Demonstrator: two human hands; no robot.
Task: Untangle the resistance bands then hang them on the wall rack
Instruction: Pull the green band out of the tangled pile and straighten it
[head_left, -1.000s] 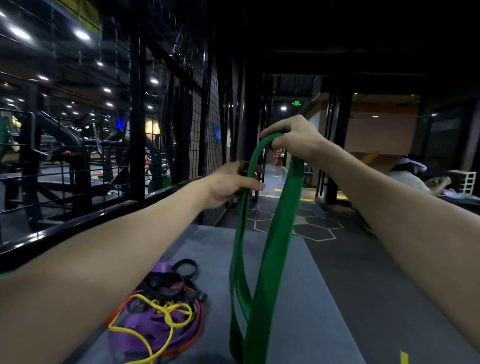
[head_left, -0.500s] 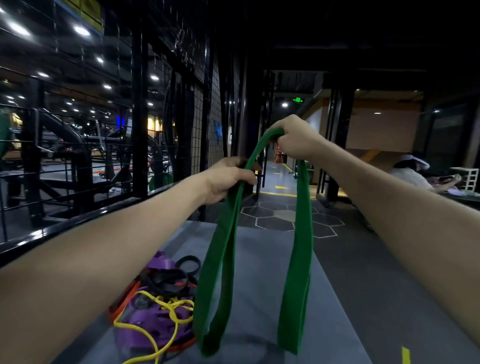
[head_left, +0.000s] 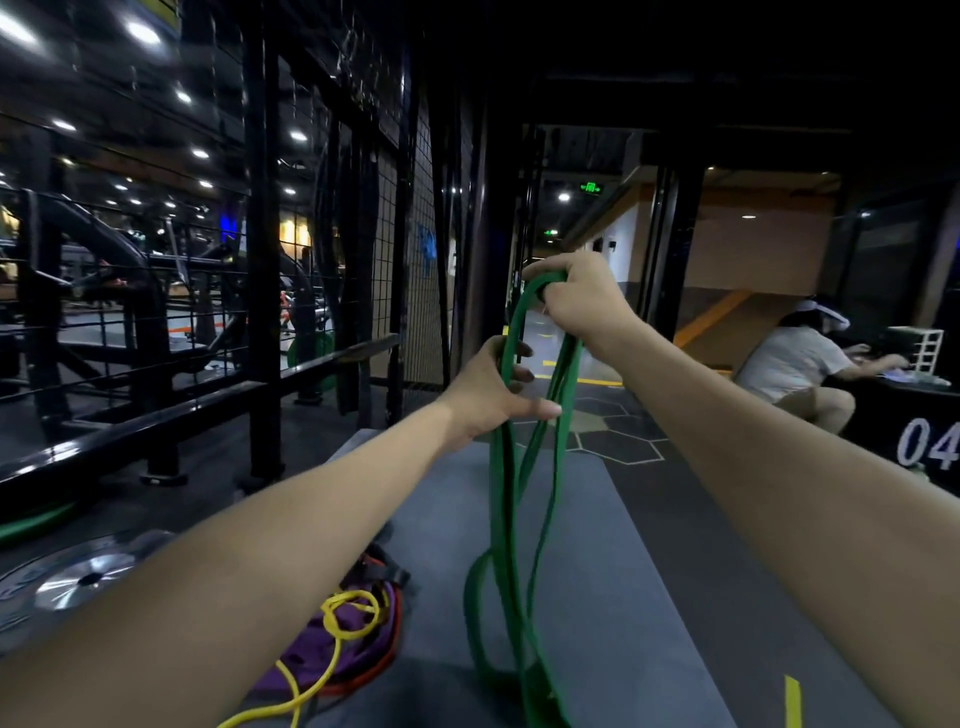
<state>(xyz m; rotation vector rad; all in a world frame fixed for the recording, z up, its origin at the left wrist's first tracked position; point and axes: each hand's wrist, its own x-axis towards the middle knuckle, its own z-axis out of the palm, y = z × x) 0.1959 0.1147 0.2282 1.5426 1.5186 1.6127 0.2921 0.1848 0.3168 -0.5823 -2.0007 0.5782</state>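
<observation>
Hanging near-vertical, green band (head_left: 511, 519) runs from right hand (head_left: 576, 306), fist closed on its top loop, down through left hand (head_left: 488, 395), fingers curled round strands, over grey mat (head_left: 623, 597); tangled bands (head_left: 348, 634) lower left.

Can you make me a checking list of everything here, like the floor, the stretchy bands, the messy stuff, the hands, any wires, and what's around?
Surface: grey padded mat under the bands.
Job's things: long green rubber resistance band held up, lower part twisted into a loop; pile of purple, yellow, red and black bands tangled on the mat, partly hidden by the left arm.
Clutter: silver weight plate on the floor to the left.
Grippers: left hand grips the green band's strands; right hand grips its top.
Cables: nothing seen.
Surroundings: black wire mesh wall; person in a white shirt crouching at right.
</observation>
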